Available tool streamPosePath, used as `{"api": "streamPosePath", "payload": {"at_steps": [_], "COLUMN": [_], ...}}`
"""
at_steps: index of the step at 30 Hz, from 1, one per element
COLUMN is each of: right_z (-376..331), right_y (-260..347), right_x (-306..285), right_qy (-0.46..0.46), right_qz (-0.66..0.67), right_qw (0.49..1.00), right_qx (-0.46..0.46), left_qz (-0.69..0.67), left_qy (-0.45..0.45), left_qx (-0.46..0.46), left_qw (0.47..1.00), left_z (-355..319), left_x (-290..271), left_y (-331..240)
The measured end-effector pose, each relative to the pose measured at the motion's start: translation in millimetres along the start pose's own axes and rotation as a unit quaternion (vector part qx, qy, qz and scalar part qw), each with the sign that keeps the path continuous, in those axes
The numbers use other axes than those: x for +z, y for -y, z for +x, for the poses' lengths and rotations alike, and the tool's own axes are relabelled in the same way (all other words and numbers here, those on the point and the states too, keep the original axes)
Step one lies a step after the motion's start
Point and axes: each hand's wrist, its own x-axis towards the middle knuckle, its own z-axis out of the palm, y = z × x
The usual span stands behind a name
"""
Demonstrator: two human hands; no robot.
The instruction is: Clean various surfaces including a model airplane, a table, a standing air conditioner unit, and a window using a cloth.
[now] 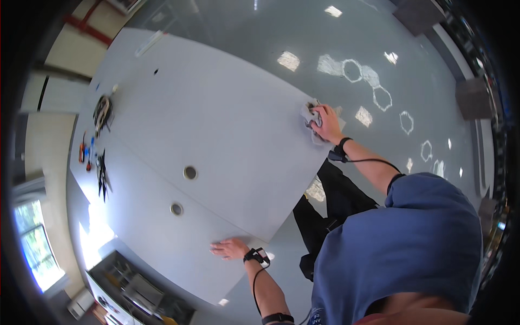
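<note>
My right hand (327,125) is closed around a crumpled pale grey cloth (313,120), pressing it on the table near its right edge. Part of the cloth is hidden under the fingers. My left hand (230,248) lies flat on the near part of the table, fingers stretched out, with nothing in it. Both hands touch the large light grey tabletop (216,114), which has a seam running across it. Each wrist wears a black strap with a small device and a cable.
Two round cable holes (190,173) sit in the tabletop. Along its left side lie a coil of cable (102,115), black pliers-like tools (102,174) and an orange-handled tool (82,152). A long white strip (149,43) rests at the far corner. An open cabinet (142,292) stands lower left.
</note>
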Motion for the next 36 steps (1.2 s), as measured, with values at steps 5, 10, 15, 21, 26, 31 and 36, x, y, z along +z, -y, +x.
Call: {"api": "streamPosePath", "payload": {"at_steps": [5,10,15,21,26,31,36], "right_z": [36,9,-56,-7,109,232,274], "right_y": [-36,-3,18,48,73,127,136], "right_x": [-25,-15,-28,12,86,170,195], "right_qy": [0.04,0.09,0.307,0.354,0.268,0.129,0.057], "right_qz": [0.004,-0.083,-0.005,0.092,0.094,0.08,0.043], "right_qw": [0.992,0.988,0.892,0.835,0.846,0.916,0.958], "right_qx": [0.122,-0.096,-0.332,-0.412,-0.451,-0.371,-0.277], "left_qz": [-0.05,-0.073,-0.094,-0.008,-0.041,-0.058,-0.08], "left_qy": [0.014,0.058,0.058,0.018,0.025,0.017,0.009], "left_qx": [0.076,0.119,0.046,0.024,0.048,0.039,0.042], "left_qw": [0.996,0.989,0.993,1.0,0.998,0.997,0.996], "left_z": [-59,-132,-171,-174,-174,-168,-168], "left_x": [-6,-17,-21,-27,-29,-37,-37], "left_y": [-87,-191,-234,-226,-246,-243,-245]}}
